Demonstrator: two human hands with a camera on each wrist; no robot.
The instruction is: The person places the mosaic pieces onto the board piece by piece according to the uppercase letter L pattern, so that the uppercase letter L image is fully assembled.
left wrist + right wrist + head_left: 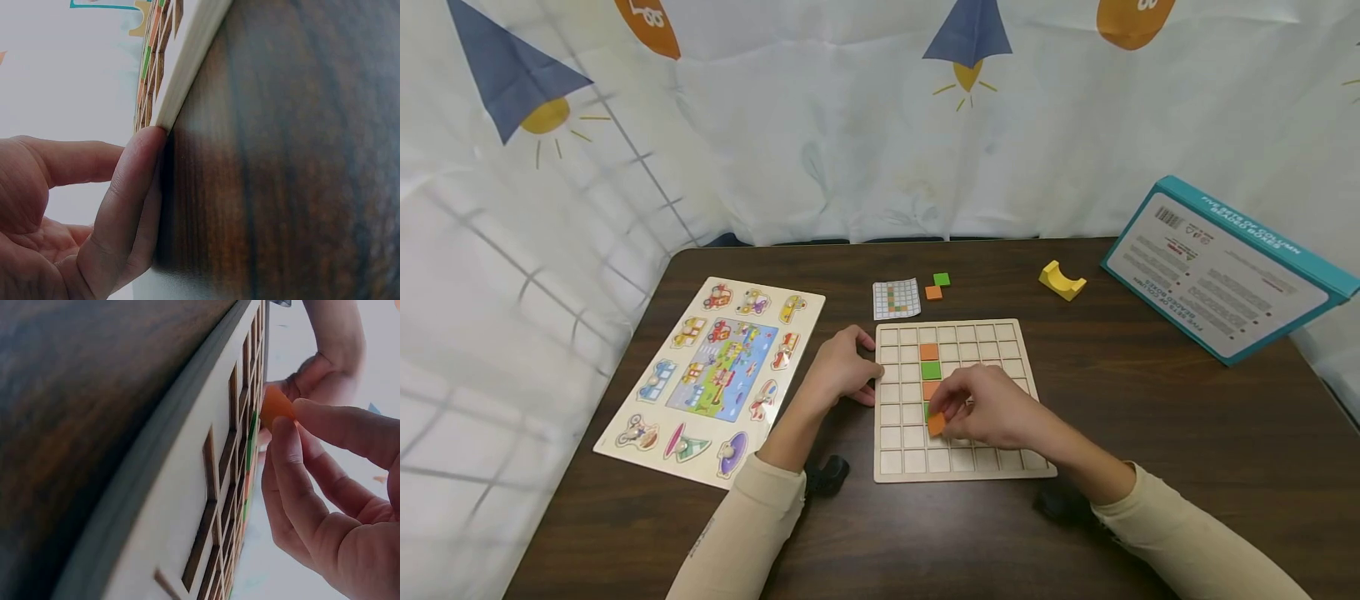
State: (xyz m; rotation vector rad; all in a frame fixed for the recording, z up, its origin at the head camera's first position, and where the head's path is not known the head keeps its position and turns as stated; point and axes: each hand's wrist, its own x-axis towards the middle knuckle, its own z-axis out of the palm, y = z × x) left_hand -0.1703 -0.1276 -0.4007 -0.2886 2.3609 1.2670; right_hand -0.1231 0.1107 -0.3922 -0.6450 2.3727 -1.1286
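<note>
A wooden grid board (891, 437) lies on the table, with orange and green tiles alternating down one of its columns. An orange square tile (937, 424) is pinched between the thumb and fingertips of my right hand (992, 408), close over the lower part of that column. In the right wrist view, the orange tile (275, 406) stands tilted at the board's surface. My left hand (842, 367) rests at the board's left side. The left wrist view shows its fingertip (147, 140) against the board's edge.
Above the board lie a small pattern card (896, 299), a green tile (942, 279) and an orange tile (933, 293). A vehicle puzzle board (662, 408) is at left. A yellow curved block (1062, 282) and a teal box (1225, 267) are at right.
</note>
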